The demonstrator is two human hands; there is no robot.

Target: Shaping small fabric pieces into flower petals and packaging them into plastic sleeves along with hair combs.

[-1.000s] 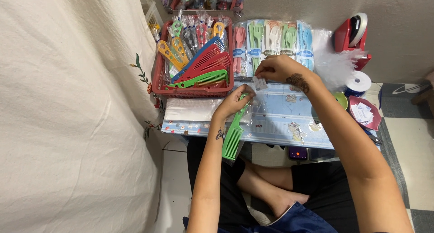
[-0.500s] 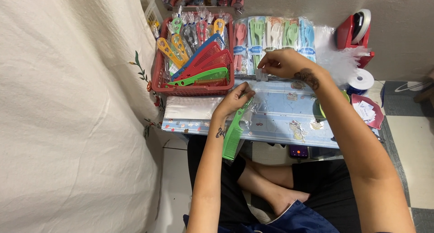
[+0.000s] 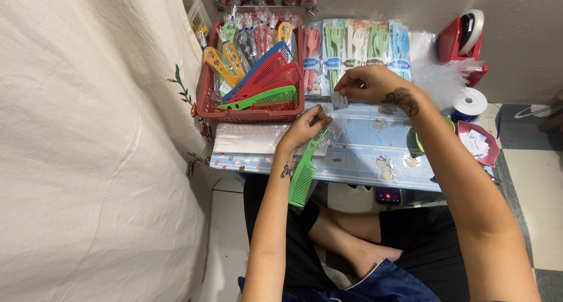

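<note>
Right hand point(image 3: 369, 84) shifted slightly, pinching small card point(image 3: 339, 99); left hand point(image 3: 306, 128) gripping green comb point(image 3: 304, 173) below.

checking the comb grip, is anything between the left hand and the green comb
Nothing visible does. The left hand already grips the green comb at its handle end, fingers closed on it, with the teeth hanging down over the edge of the small blue table. The right hand is apart from it, pinching a small tag.
</note>
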